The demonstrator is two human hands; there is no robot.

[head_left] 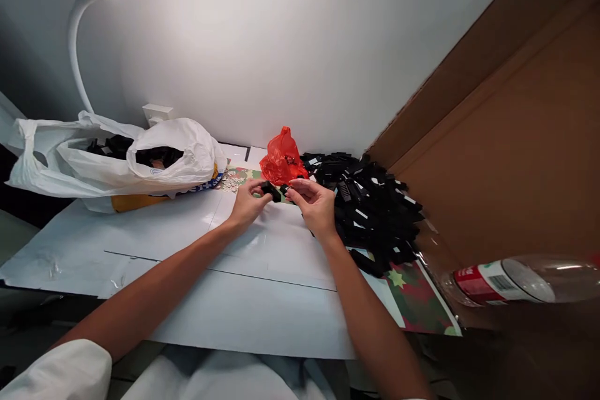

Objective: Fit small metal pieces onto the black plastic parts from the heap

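Between the fingers of my left hand (248,202) is a small black plastic piece (270,191), held above the white board (262,244). My right hand (315,203) pinches a smaller black part (284,189) close to that piece; whether the two touch I cannot tell. Right behind my hands stands a crumpled red plastic bag (282,159) with small dark bits inside. A large heap of black plastic pieces (370,200), some with white labels, lies to the right of my right hand.
White plastic bags (187,150) holding black pieces stand at the left. Many tiny pale bits (231,180) lie on the camouflage-patterned sheet. A lamp (79,44) arches over the back left. A cardboard sheet (506,137) borders the right, with a clear bottle (520,281) near it.
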